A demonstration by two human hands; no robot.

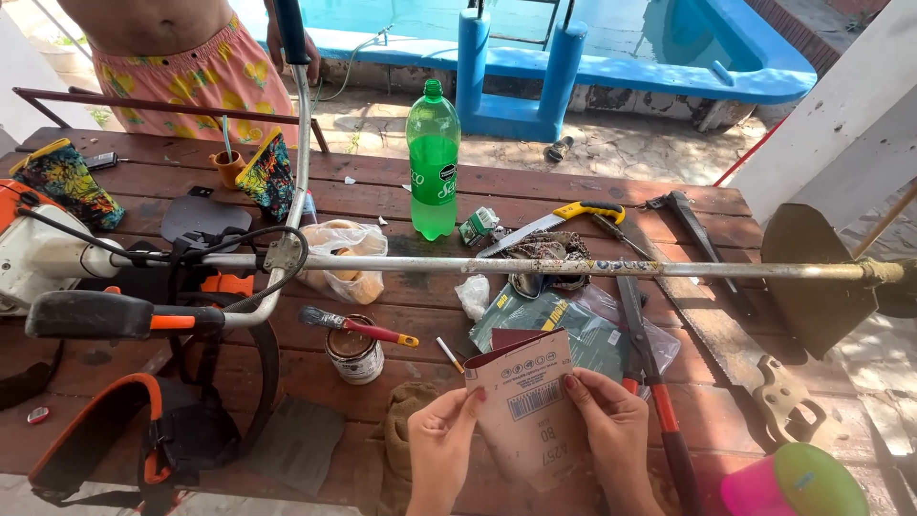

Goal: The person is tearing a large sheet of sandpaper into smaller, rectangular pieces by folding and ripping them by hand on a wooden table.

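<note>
Sandpaper sheet [528,411] between both hands' grip

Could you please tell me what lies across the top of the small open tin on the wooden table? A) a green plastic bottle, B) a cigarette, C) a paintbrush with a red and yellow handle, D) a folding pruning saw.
C: the paintbrush rests across the rim of the small tin, bristles to the left, while both hands hold a sheet of sandpaper nearer the camera.
</note>
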